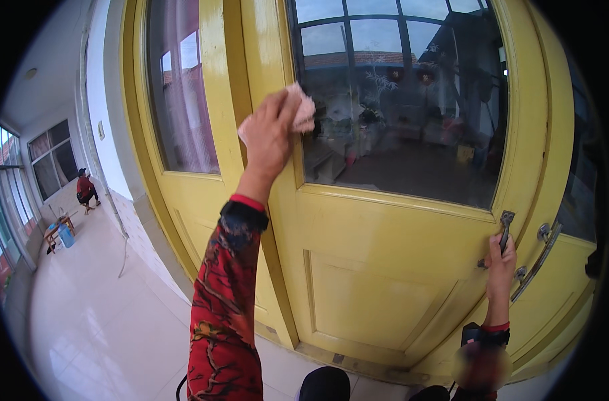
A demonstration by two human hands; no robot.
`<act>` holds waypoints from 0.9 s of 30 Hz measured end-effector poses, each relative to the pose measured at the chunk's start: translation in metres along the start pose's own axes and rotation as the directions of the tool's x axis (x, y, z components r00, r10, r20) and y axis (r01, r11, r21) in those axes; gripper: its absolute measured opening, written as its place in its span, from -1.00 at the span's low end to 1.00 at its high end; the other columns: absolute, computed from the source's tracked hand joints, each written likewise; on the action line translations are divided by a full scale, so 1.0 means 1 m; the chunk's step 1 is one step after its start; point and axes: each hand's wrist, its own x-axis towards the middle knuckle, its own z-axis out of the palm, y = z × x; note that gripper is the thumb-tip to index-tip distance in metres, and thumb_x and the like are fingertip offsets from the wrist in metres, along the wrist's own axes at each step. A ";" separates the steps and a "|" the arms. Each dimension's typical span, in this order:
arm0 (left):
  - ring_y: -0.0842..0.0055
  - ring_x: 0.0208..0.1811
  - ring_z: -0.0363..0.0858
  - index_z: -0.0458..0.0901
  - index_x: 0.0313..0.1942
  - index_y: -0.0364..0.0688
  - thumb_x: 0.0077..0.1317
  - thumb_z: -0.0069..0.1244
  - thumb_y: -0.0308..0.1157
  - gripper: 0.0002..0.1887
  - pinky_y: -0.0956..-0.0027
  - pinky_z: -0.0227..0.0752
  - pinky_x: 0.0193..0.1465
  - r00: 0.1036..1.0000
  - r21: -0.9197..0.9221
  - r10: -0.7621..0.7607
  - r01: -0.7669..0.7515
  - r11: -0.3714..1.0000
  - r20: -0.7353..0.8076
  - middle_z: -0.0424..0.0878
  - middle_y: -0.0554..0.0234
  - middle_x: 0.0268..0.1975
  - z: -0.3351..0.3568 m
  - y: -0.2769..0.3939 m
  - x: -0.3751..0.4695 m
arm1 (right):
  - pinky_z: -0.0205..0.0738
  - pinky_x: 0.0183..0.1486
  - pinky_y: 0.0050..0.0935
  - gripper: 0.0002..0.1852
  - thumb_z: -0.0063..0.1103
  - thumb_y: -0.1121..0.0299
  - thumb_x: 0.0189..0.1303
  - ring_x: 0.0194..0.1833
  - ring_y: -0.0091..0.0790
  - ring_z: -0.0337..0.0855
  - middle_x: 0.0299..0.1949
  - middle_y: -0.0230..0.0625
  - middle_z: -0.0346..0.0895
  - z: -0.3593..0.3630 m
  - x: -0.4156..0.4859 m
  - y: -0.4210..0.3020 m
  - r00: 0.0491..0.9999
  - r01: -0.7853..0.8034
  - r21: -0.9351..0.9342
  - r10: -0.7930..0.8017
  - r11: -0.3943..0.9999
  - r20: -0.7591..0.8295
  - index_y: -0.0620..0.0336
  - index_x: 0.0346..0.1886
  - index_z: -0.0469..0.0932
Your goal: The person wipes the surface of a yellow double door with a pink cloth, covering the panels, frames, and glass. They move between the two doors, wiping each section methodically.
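In my left hand (269, 138) is a folded pink cloth (303, 108), held up against the yellow wooden door (379, 225) at the left edge of its glass pane (409, 125). Part of the cloth also sticks out on the left side of the hand, and the palm is hidden. My right hand (500, 263) is closed around a dark metal pull handle (506, 228) low on the door's right side. White bamboo-like markings show on the glass, along with reflections of a window frame and a roof.
A curved metal handle (537, 265) is on the panel to the right. Beside the door, a curtained window (181, 95) sits in the yellow frame. Down the tiled corridor (91, 306), a person (85, 188) sits on a stool near a small wooden table (53, 233) and a blue water bottle (65, 235).
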 end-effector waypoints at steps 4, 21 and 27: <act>0.08 0.25 0.45 0.54 0.17 -0.21 0.17 -0.06 -0.55 -0.51 0.14 0.35 0.21 0.992 0.031 -0.014 0.010 0.999 0.128 0.48 0.03 0.20 -0.011 0.037 -0.074 | -0.02 -0.53 -0.66 -0.81 0.11 0.29 0.44 -0.56 -0.77 0.10 -0.55 -0.67 0.16 0.000 0.001 -0.002 0.999 -0.004 0.011 0.003 1.000 0.032 0.04 -0.32 0.37; 0.03 0.10 0.47 0.55 0.05 -0.30 0.04 0.07 -0.64 -0.52 0.13 0.38 0.19 0.938 -0.115 -0.237 0.272 0.955 0.255 0.53 -0.03 0.03 -0.020 0.082 -0.098 | 0.11 -0.46 -0.63 -0.81 0.17 0.31 0.38 -0.49 -0.72 0.21 -0.52 -0.62 0.25 0.001 0.004 0.002 0.997 0.080 -0.072 -0.080 0.994 0.011 0.10 -0.33 0.39; 0.02 0.09 0.43 0.50 0.11 -0.34 0.09 0.08 -0.63 -0.50 0.15 0.33 0.22 0.842 -0.144 -0.506 0.533 0.834 0.187 0.50 -0.06 0.00 0.002 0.120 -0.100 | 0.22 -0.44 -0.58 -0.83 0.25 0.38 0.28 -0.51 -0.68 0.28 -0.57 -0.58 0.29 0.007 0.004 0.003 0.993 0.072 -0.151 -0.085 0.986 -0.083 0.14 -0.32 0.42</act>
